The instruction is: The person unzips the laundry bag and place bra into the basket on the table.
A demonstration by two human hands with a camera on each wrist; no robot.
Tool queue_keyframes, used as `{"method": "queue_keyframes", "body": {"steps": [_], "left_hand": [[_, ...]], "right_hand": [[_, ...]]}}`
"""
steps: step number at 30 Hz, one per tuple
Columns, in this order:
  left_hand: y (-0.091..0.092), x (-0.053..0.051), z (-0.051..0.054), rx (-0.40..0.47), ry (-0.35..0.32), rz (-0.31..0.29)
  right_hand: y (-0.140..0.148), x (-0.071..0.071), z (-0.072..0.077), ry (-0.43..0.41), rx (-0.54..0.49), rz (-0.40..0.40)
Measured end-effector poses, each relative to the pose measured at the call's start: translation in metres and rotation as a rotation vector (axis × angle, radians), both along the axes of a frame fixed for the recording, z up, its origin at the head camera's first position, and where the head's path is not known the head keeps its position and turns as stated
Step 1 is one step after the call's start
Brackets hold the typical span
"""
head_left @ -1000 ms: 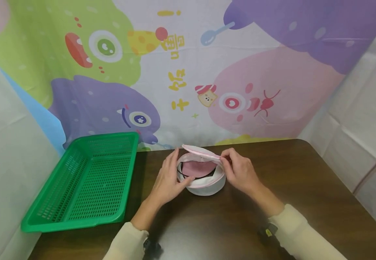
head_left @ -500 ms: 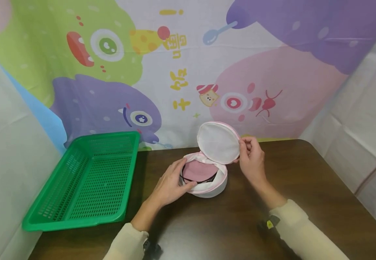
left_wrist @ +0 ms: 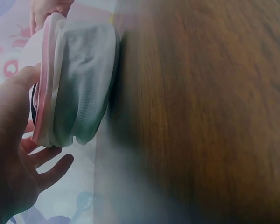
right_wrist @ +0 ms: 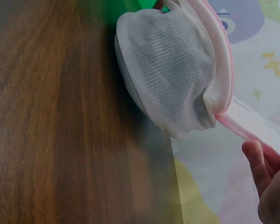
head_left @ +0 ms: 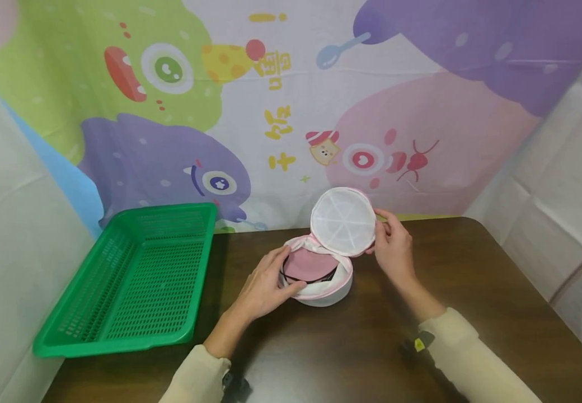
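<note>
A round white mesh laundry bag with pink trim stands on the table, its lid raised at the back right. Inside lies a folded pink cloth item with black edging; its exact kind cannot be told. My left hand holds the bag's left side, thumb over the rim and fingers around the outside, as the left wrist view shows on the mesh wall. With my right hand I pinch the lid's right edge; the right wrist view shows those fingers on the pink trim.
To the left sits a green plastic basket with slotted walls and floor. The brown wooden table ends at a cartoon-printed cloth hanging behind it. White sheets hang at both sides.
My right hand has lifted the lid up and back to the right, so the bag's mouth and the pink item show fully. The left hand has stayed at the rim.
</note>
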State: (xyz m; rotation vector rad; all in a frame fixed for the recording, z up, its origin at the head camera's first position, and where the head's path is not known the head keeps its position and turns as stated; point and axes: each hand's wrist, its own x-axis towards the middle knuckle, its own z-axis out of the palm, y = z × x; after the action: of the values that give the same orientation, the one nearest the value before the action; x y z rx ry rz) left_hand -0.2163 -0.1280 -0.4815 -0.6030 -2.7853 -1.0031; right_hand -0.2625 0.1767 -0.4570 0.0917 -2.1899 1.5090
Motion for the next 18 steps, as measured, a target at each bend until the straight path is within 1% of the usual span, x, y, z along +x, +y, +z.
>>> {"method": "queue_keyframes", "body": {"steps": [4,9,11,14,16,18], "left_hand": [[0.0,-0.001,-0.002,0.025,-0.019,0.01],[-0.001,-0.003,-0.003,0.051,-0.064,0.03],[-0.002,-0.003,-0.003,0.054,-0.091,0.033],[-0.003,-0.004,-0.004,0.051,-0.118,0.037],[-0.004,-0.004,-0.005,0.049,-0.132,0.038],[-0.004,-0.004,-0.004,0.047,-0.143,0.038]], "right_hand": [[0.004,-0.001,-0.001,-0.079,0.042,-0.016],[0.008,-0.001,-0.004,-0.22,0.105,0.014],[0.01,0.0,-0.006,-0.275,0.153,0.041],[0.013,0.0,-0.011,-0.355,0.259,0.095],[0.014,0.0,-0.014,-0.398,0.339,0.134],[0.015,0.0,-0.016,-0.428,0.398,0.166]]}}
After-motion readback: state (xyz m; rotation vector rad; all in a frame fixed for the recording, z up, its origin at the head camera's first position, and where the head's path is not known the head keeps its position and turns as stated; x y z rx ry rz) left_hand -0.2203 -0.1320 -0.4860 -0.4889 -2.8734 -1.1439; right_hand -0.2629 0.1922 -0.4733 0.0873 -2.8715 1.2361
